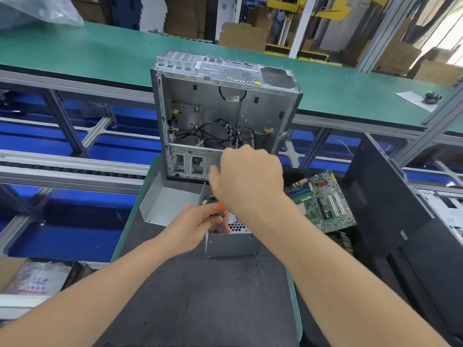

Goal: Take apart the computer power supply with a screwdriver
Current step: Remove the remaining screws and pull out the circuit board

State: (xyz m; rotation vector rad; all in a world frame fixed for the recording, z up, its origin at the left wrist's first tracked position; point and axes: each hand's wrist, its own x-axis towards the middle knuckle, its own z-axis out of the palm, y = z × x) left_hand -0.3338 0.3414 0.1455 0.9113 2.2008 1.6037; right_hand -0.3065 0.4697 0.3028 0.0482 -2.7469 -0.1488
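Note:
A grey metal power supply [233,242] with a honeycomb vent grille stands on the dark mat [195,296] in the middle of the view. My right hand [246,177] is fisted above it, gripping a screwdriver [221,207] of which only an orange bit of the handle shows. My left hand [198,225] pinches the screwdriver's shaft just over the supply's near-left top corner. The tip and the screw are hidden by my fingers.
An opened grey computer case [225,113] with loose black cables stands behind the supply. A bent grey metal cover [166,201] lies at the left, a green motherboard [323,199] at the right, a black case panel [406,221] further right. Green conveyor belt [100,53] runs behind.

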